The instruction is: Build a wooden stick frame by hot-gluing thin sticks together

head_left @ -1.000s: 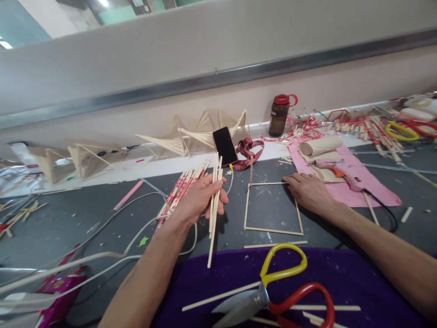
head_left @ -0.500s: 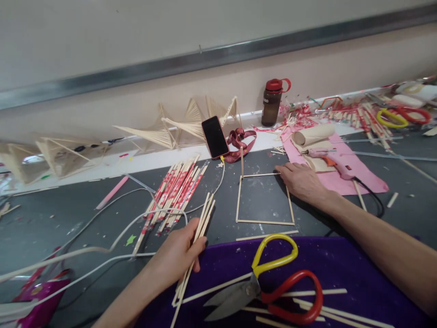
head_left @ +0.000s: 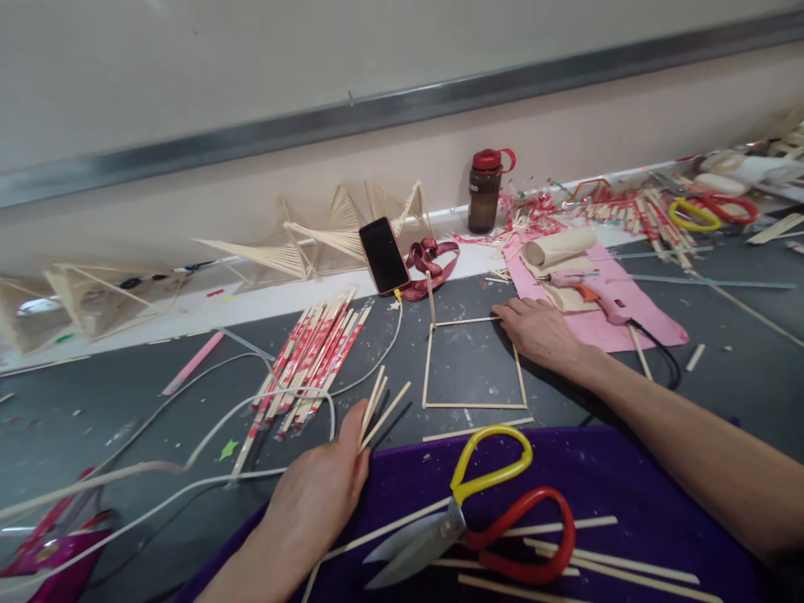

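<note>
My left hand [head_left: 320,469] is closed around several thin wooden chopsticks [head_left: 390,412], whose tips fan apart above my thumb. In front of me lies a square frame of chopsticks [head_left: 476,406], flat on the dark table. One chopstick [head_left: 430,300] stands upright at its far left corner. The fingers of my right hand [head_left: 537,333] are bent together over the far right corner and hide it. Scissors with one yellow and one red handle [head_left: 449,523] lie with blades parted on a purple cloth [head_left: 603,477], among loose chopsticks [head_left: 621,565].
Wrapped chopsticks [head_left: 314,360] lie at left beside white cables [head_left: 219,429]. A phone [head_left: 383,256] leans by stick structures [head_left: 264,255] along the wall, near a bottle [head_left: 484,197]. A pink glue gun [head_left: 603,297] and a cardboard tube [head_left: 559,247] rest on pink paper [head_left: 657,329].
My left hand has turned and the chopsticks in it spread further apart, one tilting right. My right hand stays at the frame's far right corner. The view has shifted slightly.
</note>
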Demonstrator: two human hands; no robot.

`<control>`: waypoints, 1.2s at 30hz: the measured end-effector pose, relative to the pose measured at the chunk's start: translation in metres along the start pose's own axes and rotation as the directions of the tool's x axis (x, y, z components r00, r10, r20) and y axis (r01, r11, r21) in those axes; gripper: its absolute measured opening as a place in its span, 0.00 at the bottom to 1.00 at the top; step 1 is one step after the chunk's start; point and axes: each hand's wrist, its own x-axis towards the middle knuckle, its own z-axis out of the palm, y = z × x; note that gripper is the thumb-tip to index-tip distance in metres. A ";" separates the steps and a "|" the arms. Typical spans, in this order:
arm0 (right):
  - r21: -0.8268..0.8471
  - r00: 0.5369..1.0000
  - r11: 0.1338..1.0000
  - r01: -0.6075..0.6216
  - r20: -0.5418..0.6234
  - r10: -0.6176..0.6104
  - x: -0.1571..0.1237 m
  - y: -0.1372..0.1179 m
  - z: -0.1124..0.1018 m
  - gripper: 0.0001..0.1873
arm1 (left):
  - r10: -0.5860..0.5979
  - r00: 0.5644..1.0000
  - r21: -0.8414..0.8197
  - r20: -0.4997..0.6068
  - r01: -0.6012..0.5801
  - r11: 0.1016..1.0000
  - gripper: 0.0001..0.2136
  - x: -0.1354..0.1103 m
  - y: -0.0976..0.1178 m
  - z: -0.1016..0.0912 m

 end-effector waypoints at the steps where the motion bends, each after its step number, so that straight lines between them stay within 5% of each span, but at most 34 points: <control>1: 0.005 1.000 1.000 0.003 0.002 -0.003 0.000 0.001 0.000 0.17 | 0.000 1.000 0.014 0.008 -0.001 1.000 0.25 -0.001 0.002 0.000; 15: 0.112 0.991 0.991 0.070 -0.122 -0.056 -0.004 -0.005 -0.022 0.16 | 0.067 0.998 0.199 -0.014 -0.063 0.978 0.16 -0.009 0.013 -0.005; 25: 0.230 0.958 0.931 0.283 -0.124 -0.260 -0.013 -0.027 -0.035 0.13 | 0.039 0.997 0.055 -0.065 -0.035 0.998 0.17 -0.013 0.012 0.003; 36: 0.302 0.936 0.887 0.349 -0.067 -0.346 -0.031 -0.044 -0.046 0.12 | 0.087 0.993 -0.021 -0.081 -0.089 0.996 0.18 -0.029 0.000 0.012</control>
